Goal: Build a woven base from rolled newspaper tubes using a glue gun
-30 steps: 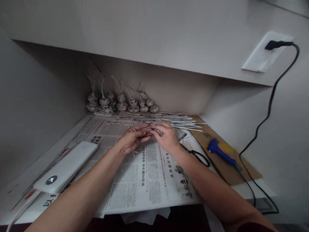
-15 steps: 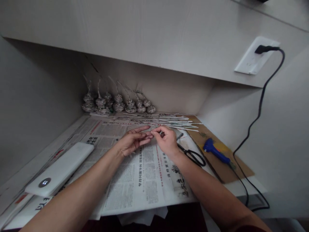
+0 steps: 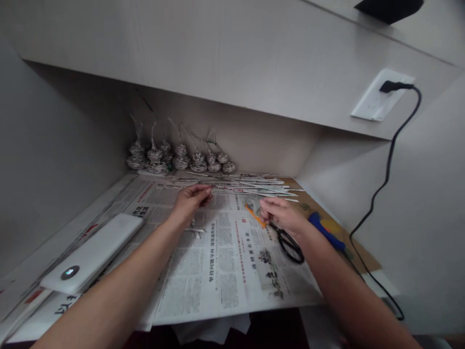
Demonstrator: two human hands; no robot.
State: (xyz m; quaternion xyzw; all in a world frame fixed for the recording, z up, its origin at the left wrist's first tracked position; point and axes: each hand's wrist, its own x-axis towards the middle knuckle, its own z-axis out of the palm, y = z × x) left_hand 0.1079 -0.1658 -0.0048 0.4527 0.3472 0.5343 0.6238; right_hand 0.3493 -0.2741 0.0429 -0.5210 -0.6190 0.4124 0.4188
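Note:
My left hand is over the newspaper, thumb and fingers pressed together. What they pinch, if anything, is too small to tell. Below its wrist lies a small whitish paper piece. My right hand has curled fingers, blurred, right beside a slim orange strip-like tool. Whether the fingers grip that tool or something else I cannot make out. Black-handled scissors lie just under the right hand, their blades partly hidden. Beyond both hands is a spread of thin rolled paper sticks.
Newspaper covers the tabletop. Several gourd-shaped woven paper pieces stand at the back. A white power bank lies left. At right, a blue glue gun rests on cardboard; a black cord runs from the wall socket.
My hands, together before, are now apart: the left moved left and slightly away, the right moved right. The orange tool has come into sight. The view has shifted slightly.

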